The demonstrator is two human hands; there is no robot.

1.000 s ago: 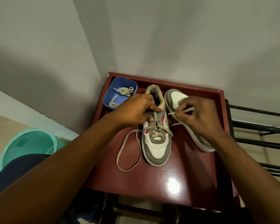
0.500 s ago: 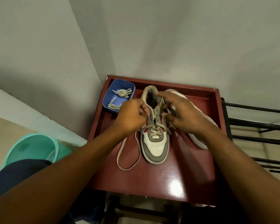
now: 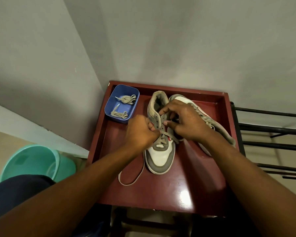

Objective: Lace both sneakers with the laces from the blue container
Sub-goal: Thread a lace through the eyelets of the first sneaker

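Two grey-and-white sneakers stand on a dark red table (image 3: 161,194). The left sneaker (image 3: 161,156) points toward me, its lower eyelets crossed by a beige lace (image 3: 129,183) that loops onto the table at the left. My left hand (image 3: 141,132) is curled and pinches the lace at the shoe's left eyelets. My right hand (image 3: 186,120) pinches the lace end over the upper right eyelets. The right sneaker (image 3: 217,129) lies behind my right hand, partly hidden. A blue container (image 3: 109,108) at the back left holds another beige lace (image 3: 126,99).
The table has a raised rim and sits in a wall corner. A turquoise bucket (image 3: 32,161) stands on the floor at the left. A black metal rack (image 3: 272,134) is at the right. A dark-clothed knee (image 3: 15,190) shows at lower left.
My right hand has come from over the right sneaker to the left sneaker's upper eyelets. My left hand has slid down the shoe's left side, drawing the lace.
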